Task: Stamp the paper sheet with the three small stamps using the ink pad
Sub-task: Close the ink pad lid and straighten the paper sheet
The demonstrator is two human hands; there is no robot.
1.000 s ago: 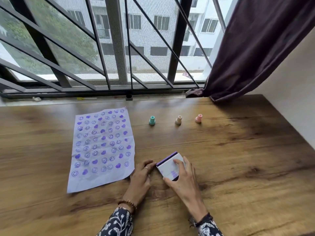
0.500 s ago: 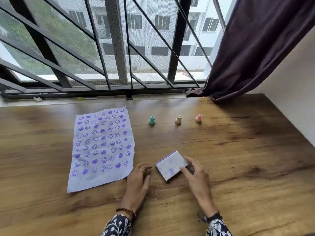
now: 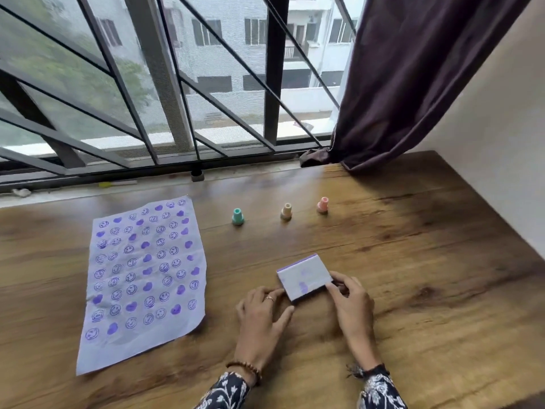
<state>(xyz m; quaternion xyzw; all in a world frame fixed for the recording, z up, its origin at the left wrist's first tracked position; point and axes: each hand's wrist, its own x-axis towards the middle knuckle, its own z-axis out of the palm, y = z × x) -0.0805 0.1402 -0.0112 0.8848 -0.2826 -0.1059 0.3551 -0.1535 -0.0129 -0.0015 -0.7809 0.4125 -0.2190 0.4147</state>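
The paper sheet (image 3: 141,278) lies flat on the left of the wooden table (image 3: 427,305), covered in purple smiley and heart prints. Three small stamps stand upright in a row behind the middle: teal (image 3: 237,216), beige (image 3: 286,211) and pink (image 3: 322,205). The closed ink pad (image 3: 305,277), its white lid smudged purple, rests on the table in front of them. My left hand (image 3: 261,323) grips its near left corner with fingertips and thumb. My right hand (image 3: 352,308) pinches its right edge.
A barred window (image 3: 177,98) runs along the table's far edge. A dark curtain (image 3: 413,84) hangs at the back right, its hem resting on the table. A white wall (image 3: 501,143) borders the right side.
The ink pad went from tilted up in my right hand to lying flat on the table. Both hands briefly drew back, then closed on its sides again.
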